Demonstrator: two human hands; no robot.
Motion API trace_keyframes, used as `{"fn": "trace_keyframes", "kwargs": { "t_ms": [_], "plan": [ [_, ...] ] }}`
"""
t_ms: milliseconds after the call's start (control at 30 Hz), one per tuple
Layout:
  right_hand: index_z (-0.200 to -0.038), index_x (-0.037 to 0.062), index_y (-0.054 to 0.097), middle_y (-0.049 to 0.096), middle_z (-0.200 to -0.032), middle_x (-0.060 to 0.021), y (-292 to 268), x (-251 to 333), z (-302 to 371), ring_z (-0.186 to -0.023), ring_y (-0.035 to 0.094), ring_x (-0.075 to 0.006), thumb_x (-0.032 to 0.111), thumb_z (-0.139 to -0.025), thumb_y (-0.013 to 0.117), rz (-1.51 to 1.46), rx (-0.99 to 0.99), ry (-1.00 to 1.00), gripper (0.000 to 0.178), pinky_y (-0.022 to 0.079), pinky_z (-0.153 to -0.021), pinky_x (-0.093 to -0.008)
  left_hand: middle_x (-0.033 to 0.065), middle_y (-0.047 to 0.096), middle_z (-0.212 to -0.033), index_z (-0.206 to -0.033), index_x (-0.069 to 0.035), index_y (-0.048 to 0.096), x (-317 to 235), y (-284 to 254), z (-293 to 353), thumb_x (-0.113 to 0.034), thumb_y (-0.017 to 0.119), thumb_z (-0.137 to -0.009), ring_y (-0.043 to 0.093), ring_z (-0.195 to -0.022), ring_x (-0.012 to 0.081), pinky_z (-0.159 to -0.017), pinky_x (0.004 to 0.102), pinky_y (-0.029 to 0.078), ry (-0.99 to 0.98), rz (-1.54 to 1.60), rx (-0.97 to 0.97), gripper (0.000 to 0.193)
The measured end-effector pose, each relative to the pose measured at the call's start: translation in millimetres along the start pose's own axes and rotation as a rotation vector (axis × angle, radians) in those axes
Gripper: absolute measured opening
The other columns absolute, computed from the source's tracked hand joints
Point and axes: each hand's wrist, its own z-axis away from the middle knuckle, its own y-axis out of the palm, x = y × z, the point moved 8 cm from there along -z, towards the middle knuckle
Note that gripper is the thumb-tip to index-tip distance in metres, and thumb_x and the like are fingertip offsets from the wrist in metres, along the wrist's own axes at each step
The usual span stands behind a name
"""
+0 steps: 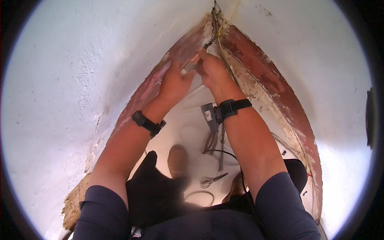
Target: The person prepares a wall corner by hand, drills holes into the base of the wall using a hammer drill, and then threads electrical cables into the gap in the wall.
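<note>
My left hand (176, 82) and my right hand (214, 70) meet near the narrow far corner. Between them is a slim, light grey, dotted object with an orange part (189, 67); its exact kind is unclear. The left hand's fingers close round its lower end. My right hand is closed, its fingertips at the end of a dark cable (209, 43) that runs up into the corner. What lies inside its grip is mostly hidden. A yellow tie (219, 35) wraps the cables just above.
White curved walls (60, 80) narrow toward the corner, edged by reddish, flaking strips (276, 76). On the white floor lie scissors (214, 180), a grey flat thing with a white label (209, 117) and dark strands (212, 146). A rough brown chunk (76, 202) sits at lower left.
</note>
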Motion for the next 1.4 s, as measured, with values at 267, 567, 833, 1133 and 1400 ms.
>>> {"fn": "trace_keyframes", "kwargs": {
  "t_ms": [267,567,833,1133,1400],
  "plan": [
    [-0.102,-0.0038,0.062,0.061,-0.091,-0.0102,2.9,-2.4,-3.6,-0.079,0.056,-0.0188,0.023,-0.097,0.059,-0.067,0.007,-0.006,0.027,0.046,-0.069,-0.0308,0.0087,0.063,-0.087,-0.118,-0.007,0.055,3.3,2.0,1.4,-0.042,0.054,-0.098,0.057,-0.069,0.0148,-0.054,0.0261,0.041,0.094,-0.005,-0.082,0.040],
    [-0.105,-0.0030,0.063,0.061,-0.091,-0.0070,18.0,3.4,18.1,-0.079,0.056,-0.0173,0.023,-0.096,0.060,-0.064,-0.014,0.003,0.028,0.045,-0.070,-0.0297,0.0109,0.063,-0.092,-0.125,0.000,0.053,37.7,16.6,2.0,-0.045,0.061,-0.093,0.061,-0.077,0.0176,-0.061,0.0323,0.047,-0.173,0.187,0.122,0.057],
    [-0.095,-0.0010,0.064,0.062,-0.085,-0.0058,8.0,1.0,12.2,-0.077,0.057,-0.0166,0.023,-0.096,0.061,-0.009,-0.034,-0.020,0.024,0.045,-0.066,-0.0308,0.0116,0.066,-0.093,-0.121,-0.003,0.052,18.7,12.7,6.5,-0.045,0.053,-0.097,0.061,-0.074,0.0171,-0.060,0.0305,0.045,-0.306,0.292,0.171,0.048],
    [-0.094,0.0045,0.062,0.060,-0.085,-0.0017,9.5,0.6,16.6,-0.070,0.051,-0.0118,0.025,-0.096,0.061,-0.114,0.033,-0.018,0.021,0.041,-0.065,-0.0270,0.0165,0.066,-0.096,-0.126,0.002,0.049,34.7,23.8,9.6,-0.035,0.055,-0.096,0.066,-0.085,0.0208,-0.071,0.0375,0.052,-0.440,0.471,0.246,0.048],
    [-0.105,0.0045,0.063,0.061,-0.092,-0.0047,7.2,-2.9,9.5,-0.079,0.058,-0.0162,0.023,-0.094,0.063,-0.079,0.026,-0.047,0.022,0.045,-0.070,-0.0296,0.0198,0.065,-0.095,-0.126,0.000,0.050,41.1,48.9,31.1,-0.025,0.064,-0.090,0.067,-0.090,0.0183,-0.076,0.0352,0.052,-0.942,1.271,0.488,0.046]
  ]
}}
